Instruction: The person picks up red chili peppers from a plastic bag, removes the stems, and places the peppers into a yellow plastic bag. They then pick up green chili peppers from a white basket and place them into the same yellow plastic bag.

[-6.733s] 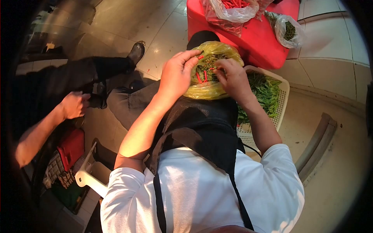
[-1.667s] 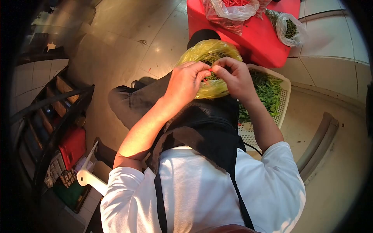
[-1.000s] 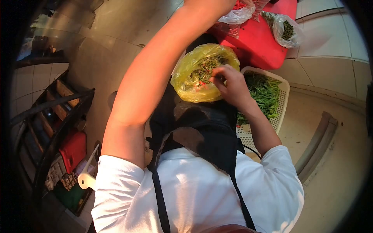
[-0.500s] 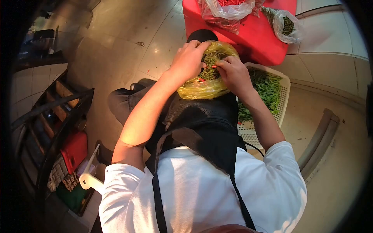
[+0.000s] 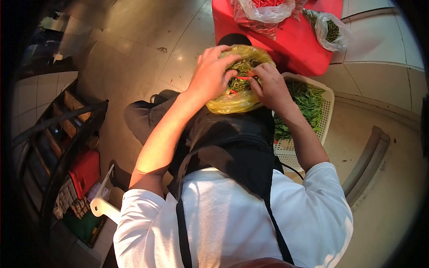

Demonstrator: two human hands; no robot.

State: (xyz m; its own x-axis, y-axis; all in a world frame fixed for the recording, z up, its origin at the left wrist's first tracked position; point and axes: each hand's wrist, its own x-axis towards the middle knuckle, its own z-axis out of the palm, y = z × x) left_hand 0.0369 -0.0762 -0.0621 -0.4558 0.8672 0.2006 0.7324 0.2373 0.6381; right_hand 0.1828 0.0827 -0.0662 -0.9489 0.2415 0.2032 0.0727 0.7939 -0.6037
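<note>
A yellow plastic bag (image 5: 234, 103) lies open on my lap, with green stems and a few red chillies inside. Over its left side is my left hand (image 5: 211, 73), thumb and fingers apart; its thumb tip is near the left end of a red chilli (image 5: 241, 77). My right hand (image 5: 271, 87) pinches that chilli's right end between thumb and fingertips above the bag's opening.
A red stool (image 5: 308, 58) ahead bears a clear bag of red chillies (image 5: 268, 13) and a clear bag of greens (image 5: 331, 33). At my right stands a white basket (image 5: 328, 111) of leafy greens. Dark metal stairs (image 5: 58, 129) are at the left.
My left hand has shifted slightly left and its fingers have spread off the bag's far rim. More of the red chilli now shows between the hands.
</note>
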